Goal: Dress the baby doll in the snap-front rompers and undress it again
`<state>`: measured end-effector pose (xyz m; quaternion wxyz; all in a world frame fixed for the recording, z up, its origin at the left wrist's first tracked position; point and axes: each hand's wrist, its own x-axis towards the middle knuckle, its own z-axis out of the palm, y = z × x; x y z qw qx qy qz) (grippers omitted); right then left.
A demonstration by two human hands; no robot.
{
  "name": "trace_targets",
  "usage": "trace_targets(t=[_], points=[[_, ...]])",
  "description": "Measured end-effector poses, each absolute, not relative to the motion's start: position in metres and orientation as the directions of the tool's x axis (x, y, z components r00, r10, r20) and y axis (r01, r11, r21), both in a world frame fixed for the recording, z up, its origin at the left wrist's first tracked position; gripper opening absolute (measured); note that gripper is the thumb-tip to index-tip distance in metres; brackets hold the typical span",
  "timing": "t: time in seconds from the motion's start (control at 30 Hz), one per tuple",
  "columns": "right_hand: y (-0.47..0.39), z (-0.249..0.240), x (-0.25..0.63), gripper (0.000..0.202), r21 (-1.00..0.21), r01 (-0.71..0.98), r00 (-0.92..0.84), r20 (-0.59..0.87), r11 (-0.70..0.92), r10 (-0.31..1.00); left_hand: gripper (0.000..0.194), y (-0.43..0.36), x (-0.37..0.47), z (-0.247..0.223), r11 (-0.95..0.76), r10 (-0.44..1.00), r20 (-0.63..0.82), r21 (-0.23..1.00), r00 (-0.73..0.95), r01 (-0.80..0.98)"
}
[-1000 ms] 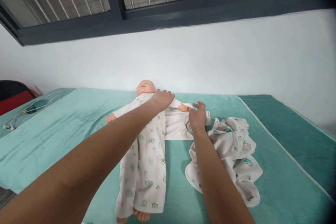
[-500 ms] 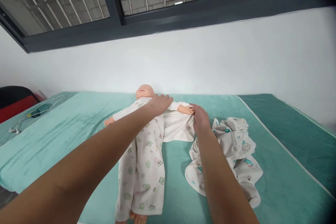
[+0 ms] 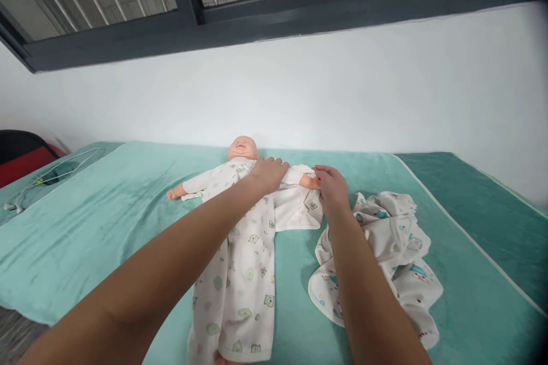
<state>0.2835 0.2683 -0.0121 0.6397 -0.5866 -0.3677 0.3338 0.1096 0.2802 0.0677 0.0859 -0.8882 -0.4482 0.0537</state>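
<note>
A baby doll [image 3: 243,148] lies on its back, wearing a white garment with green animal prints [image 3: 252,274]. My left hand [image 3: 270,174] rests over the upper sleeve near the doll's shoulder, its fingers bent around the cloth. At the end of the same arm, my right hand [image 3: 334,187] has thumb and fingers closed at the doll's hand [image 3: 310,182]. Whether some cloth is also pinched there is hidden. Below that arm, a white flap of the garment [image 3: 295,208] is spread out. The doll's other arm [image 3: 176,193] stretches out to the left.
Right of the doll lies a crumpled white printed baby garment [image 3: 411,251], partly behind my right forearm. A teal cover [image 3: 107,199] is under everything. White cables [image 3: 25,197] lie at the far left, near a red and black chair [image 3: 21,154]. A wall and window stand behind.
The view has shifted slightly, so the doll and hands sit further right. Less of the doll's bare forearm shows beyond the sleeve. Both hands keep about the same places on the arm.
</note>
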Motion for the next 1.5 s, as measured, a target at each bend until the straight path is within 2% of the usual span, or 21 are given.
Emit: trace_targets(t=[0.13, 0.2, 0.27, 0.33, 0.43, 0.5, 0.57, 0.77, 1.07, 1.3, 1.5], points=[[0.263, -0.005, 0.273, 0.024, -0.962, 0.254, 0.483, 0.218, 0.103, 0.848, 0.029, 0.267, 0.095, 0.072, -0.567, 0.816, 0.069, -0.100, 0.574, 0.818], [0.259, -0.002, 0.267, 0.026, -0.869, 0.483, 0.414, 0.337, 0.110, 0.845, 0.028, 0.257, 0.077, 0.074, -0.512, 0.847, 0.192, 0.051, 0.495, 0.857], [0.256, -0.002, 0.261, 0.031, -0.711, 0.696, 0.310, 0.430, 0.106, 0.848, 0.030, 0.246, 0.053, 0.072, -0.420, 0.887, 0.315, 0.247, 0.337, 0.873], [0.254, -0.003, 0.256, 0.035, -0.589, 0.803, 0.246, 0.465, 0.090, 0.851, 0.031, 0.235, 0.027, 0.066, -0.350, 0.904, 0.386, 0.423, 0.183, 0.835], [0.250, -0.005, 0.248, 0.038, -0.496, 0.864, 0.191, 0.477, 0.083, 0.858, 0.033, 0.222, -0.008, 0.047, -0.329, 0.912, 0.409, 0.690, 0.029, 0.644], [0.248, -0.007, 0.242, 0.039, -0.467, 0.878, 0.150, 0.485, 0.110, 0.862, 0.037, 0.218, -0.024, 0.032, -0.275, 0.937, 0.343, 0.843, -0.067, 0.463], [0.247, -0.008, 0.236, 0.039, -0.455, 0.876, 0.098, 0.495, 0.161, 0.864, 0.040, 0.217, -0.033, 0.016, -0.196, 0.958, 0.249, 0.931, -0.141, 0.309], [0.245, -0.012, 0.222, 0.042, -0.480, 0.835, 0.010, 0.503, 0.270, 0.864, 0.046, 0.218, -0.045, -0.008, -0.104, 0.967, 0.123, 0.990, -0.222, 0.095], [0.243, -0.007, 0.202, 0.045, -0.627, 0.686, -0.028, 0.485, 0.370, 0.874, 0.048, 0.222, -0.053, -0.010, -0.134, 0.984, 0.128, 0.990, -0.122, -0.040], [0.244, 0.005, 0.176, 0.045, -0.788, 0.524, -0.019, 0.370, 0.324, 0.929, 0.057, 0.227, -0.056, -0.015, -0.095, 0.995, 0.090, 0.990, -0.052, -0.106], [0.254, 0.011, 0.162, 0.049, -0.831, 0.480, 0.000, 0.319, 0.279, 0.948, 0.071, 0.228, -0.059, -0.014, -0.129, 0.992, 0.129, 0.989, -0.010, -0.071]])
